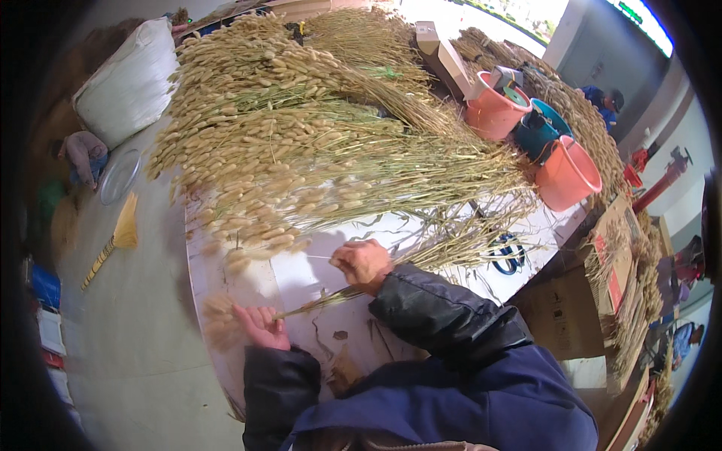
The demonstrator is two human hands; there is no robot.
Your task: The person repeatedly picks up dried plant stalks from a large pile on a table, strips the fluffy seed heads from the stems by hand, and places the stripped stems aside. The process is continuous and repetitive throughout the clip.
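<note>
My left hand [264, 327] is closed around a small bunch of dried bunny-tail grass [221, 320] just below its fluffy heads, over the left part of the white table [293, 282]. The stems run up to the right, passing under my right hand [362, 264]. My right hand is closed too, with a thin white strand at its fingertips; whether it also grips the stems is hidden. Beyond both hands lies a large pile of the same dried grass [271, 141], heads to the left and stems to the right. Blue-handled scissors [507, 253] lie by the stem ends.
Pink buckets [568, 173] and a teal bucket [542, 128] stand at the table's right edge. A cardboard box [564, 315] is to my right. On the floor at left are a broom [125, 225] and a white sack [132, 76], with a person [84, 155] bending nearby.
</note>
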